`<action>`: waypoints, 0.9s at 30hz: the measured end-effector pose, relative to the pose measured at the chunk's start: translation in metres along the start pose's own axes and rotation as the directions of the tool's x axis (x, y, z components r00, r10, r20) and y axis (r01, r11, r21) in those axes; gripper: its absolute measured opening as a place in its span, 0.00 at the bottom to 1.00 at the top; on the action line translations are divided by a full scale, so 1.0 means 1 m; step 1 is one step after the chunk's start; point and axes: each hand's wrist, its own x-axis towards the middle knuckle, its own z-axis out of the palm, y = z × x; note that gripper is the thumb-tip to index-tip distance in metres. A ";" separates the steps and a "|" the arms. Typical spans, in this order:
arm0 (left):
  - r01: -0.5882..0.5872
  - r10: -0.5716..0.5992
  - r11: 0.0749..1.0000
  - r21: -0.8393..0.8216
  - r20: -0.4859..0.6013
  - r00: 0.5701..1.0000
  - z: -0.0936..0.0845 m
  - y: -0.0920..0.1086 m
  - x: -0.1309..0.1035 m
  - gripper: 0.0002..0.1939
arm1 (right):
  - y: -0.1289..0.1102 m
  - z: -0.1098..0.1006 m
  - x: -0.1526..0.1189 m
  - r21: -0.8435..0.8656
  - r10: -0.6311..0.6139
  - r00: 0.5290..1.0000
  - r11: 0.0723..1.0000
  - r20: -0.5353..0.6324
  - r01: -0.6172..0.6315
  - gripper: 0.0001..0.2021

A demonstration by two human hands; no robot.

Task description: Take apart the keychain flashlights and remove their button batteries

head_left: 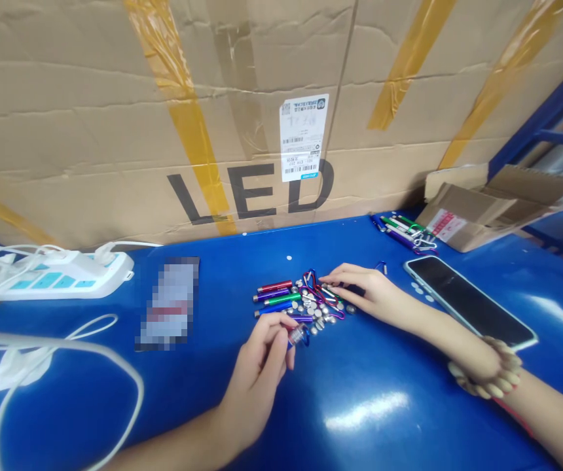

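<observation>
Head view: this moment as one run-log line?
left hand: holding metal-ended piece | right hand: at silver discs | coloured tubes: lying beside discs | phone: flat, screen dark

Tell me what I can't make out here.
All in the head view:
The silver-ended piece in the left hand: partly hidden by that hand.
What, if anything, the right hand holds: too small to tell at the pile of parts.
Fine print on the white label: too small.
The flat rectangle: pixelated.
Inside the small carton: mostly hidden by its flaps.
</observation>
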 end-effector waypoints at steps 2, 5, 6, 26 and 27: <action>0.000 0.000 1.000 0.000 0.000 1.000 0.000 0.000 0.000 0.15 | -0.001 -0.005 -0.001 -0.042 0.018 1.000 0.999 -0.017 -0.018 0.15; -0.005 0.005 1.000 0.005 -0.001 1.000 0.000 0.000 0.000 0.14 | 0.011 -0.018 -0.008 -0.259 0.113 0.987 0.956 -0.118 -0.140 0.16; -0.005 0.005 1.000 0.008 0.001 1.000 0.000 -0.001 0.000 0.14 | 0.018 -0.022 -0.012 -0.341 0.161 0.976 0.918 -0.146 -0.203 0.17; -0.102 0.107 0.990 0.100 -0.045 0.993 -0.002 -0.004 -0.003 0.13 | 0.000 -0.008 -0.008 -0.053 0.212 0.975 0.975 -0.065 -0.216 0.12; -0.130 0.135 0.983 0.127 -0.031 0.990 -0.003 -0.003 -0.003 0.13 | -0.002 -0.008 -0.008 -0.023 0.216 0.974 0.976 -0.072 -0.218 0.13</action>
